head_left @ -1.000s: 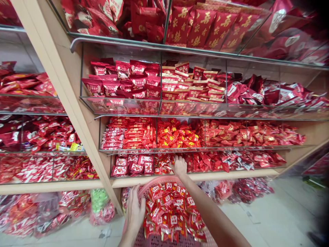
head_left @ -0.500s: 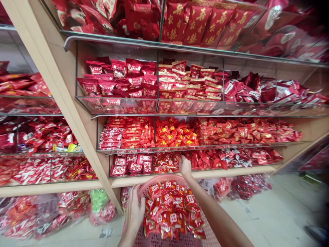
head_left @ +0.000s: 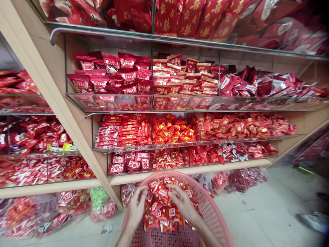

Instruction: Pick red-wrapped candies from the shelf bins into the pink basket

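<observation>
A pink perforated plastic basket [head_left: 218, 212] in front of me holds a heap of small red candy packets [head_left: 164, 214] with white labels. Over the heap, my right hand [head_left: 182, 203] pinches the right edge of one red candy packet [head_left: 161, 192] between thumb and fingers. My left hand [head_left: 138, 203] is at the left side of the heap, its fingers bent and apart, with nothing visible in them. Behind the basket, the lowest shelf compartment [head_left: 167, 160] contains similar small red packets.
Glass-fronted shelves [head_left: 185, 105] full of red packets rise ahead. A wooden upright [head_left: 51, 92] divides them at the left. Clear bags of sweets [head_left: 69, 206] lie on the tiled floor [head_left: 267, 212] beneath. Part of a shoe [head_left: 313, 221] shows at the right.
My right hand has come back from the lowest shelf to the basket and now pinches a packet there. My left hand has moved from the basket's rim area inward over the heap.
</observation>
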Demonstrator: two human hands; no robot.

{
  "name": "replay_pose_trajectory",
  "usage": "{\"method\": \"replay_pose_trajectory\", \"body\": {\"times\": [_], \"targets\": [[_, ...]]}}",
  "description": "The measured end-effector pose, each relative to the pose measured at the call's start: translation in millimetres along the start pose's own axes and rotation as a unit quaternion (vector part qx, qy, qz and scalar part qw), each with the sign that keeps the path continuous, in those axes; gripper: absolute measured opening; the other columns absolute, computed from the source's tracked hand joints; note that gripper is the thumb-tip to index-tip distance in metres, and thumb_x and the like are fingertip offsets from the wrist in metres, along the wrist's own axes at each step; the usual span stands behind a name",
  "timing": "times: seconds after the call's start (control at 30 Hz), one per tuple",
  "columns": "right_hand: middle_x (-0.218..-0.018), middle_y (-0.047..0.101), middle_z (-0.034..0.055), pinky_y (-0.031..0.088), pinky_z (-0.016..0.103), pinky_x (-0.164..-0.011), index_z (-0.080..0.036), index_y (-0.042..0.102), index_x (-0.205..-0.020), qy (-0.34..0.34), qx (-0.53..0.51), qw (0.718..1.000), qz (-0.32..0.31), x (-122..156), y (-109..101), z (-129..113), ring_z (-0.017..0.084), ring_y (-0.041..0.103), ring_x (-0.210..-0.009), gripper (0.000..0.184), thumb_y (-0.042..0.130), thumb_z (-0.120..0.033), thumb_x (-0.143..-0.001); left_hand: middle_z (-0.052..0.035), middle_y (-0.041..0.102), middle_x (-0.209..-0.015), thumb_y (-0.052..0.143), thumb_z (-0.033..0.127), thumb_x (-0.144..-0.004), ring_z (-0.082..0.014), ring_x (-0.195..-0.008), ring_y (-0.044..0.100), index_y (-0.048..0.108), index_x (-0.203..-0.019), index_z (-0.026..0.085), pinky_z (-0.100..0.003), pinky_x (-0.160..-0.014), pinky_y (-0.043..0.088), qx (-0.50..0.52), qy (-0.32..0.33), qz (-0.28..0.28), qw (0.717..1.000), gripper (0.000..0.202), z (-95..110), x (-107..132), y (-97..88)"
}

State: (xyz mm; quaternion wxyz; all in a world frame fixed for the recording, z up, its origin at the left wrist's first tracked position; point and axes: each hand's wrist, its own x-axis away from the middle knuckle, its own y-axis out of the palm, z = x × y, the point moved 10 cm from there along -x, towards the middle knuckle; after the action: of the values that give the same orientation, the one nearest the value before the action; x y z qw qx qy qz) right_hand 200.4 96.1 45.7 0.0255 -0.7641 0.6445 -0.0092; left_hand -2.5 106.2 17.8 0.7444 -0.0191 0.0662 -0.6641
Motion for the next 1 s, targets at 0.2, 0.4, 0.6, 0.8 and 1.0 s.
{"method": "replay_pose_trajectory", "body": {"times": [0.2,0.4,0.6,0.8,1.0], "targets": [[-0.081,0.064,0.0013,0.043,0.034,-0.083,-0.022,0.058,-0.106,0.028,-0.067,0.994,-0.085,8,35,20,0.019,0.059,-0.09,0.04,0.058,-0.051,-0.078,-0.0022,0.07,-0.09,0.059,0.047,-0.075,-0.0181,-0.089,0.062,0.068,-0.088,0.02,-0.027,-0.079,0.048,0.011,-0.035,-0.077,0.996,0.031,6,4,19.8],[-0.055,0.044,-0.0071,0.03,0.022,-0.053,-0.018,0.052,-0.074,0.049,-0.071,0.996,-0.034,5,26,45,0.008,0.038,-0.051,0.036,0.063,-0.052,-0.073,0.001,0.066,-0.072,0.061,0.043,-0.074,-0.0129,-0.07,0.058,0.067,-0.074,0.018,-0.021,-0.067,0.046,-0.003,-0.018,-0.103,0.994,0.026,-6,3,26.1],[-0.054,0.038,-0.0078,0.024,0.022,-0.051,-0.018,0.048,-0.066,0.054,-0.07,0.996,-0.012,4,18,48,0.007,0.03,-0.051,0.04,0.064,-0.054,-0.07,0.0001,0.066,-0.072,0.059,0.046,-0.074,-0.0134,-0.069,0.058,0.067,-0.073,0.017,-0.022,-0.067,0.046,-0.012,-0.025,-0.117,0.993,0.03,-10,3,28.4],[-0.053,0.042,-0.0075,0.027,0.022,-0.053,-0.018,0.049,-0.065,0.064,-0.085,0.994,-0.014,3,19,44,0.007,0.034,-0.05,0.039,0.066,-0.053,-0.069,0.0,0.067,-0.073,0.06,0.044,-0.074,-0.014,-0.071,0.059,0.066,-0.071,0.017,-0.023,-0.07,0.047,0.009,-0.033,-0.097,0.995,0.028,-6,2,22.9],[-0.057,0.05,-0.0052,0.037,0.023,-0.058,-0.018,0.052,-0.067,0.069,-0.097,0.993,-0.004,2,21,46,0.009,0.044,-0.055,0.038,0.066,-0.053,-0.068,0.0006,0.067,-0.075,0.061,0.041,-0.074,-0.0142,-0.075,0.06,0.067,-0.074,0.018,-0.023,-0.072,0.047,0.027,-0.037,-0.076,0.996,0.024,-2,2,19.3]]}}
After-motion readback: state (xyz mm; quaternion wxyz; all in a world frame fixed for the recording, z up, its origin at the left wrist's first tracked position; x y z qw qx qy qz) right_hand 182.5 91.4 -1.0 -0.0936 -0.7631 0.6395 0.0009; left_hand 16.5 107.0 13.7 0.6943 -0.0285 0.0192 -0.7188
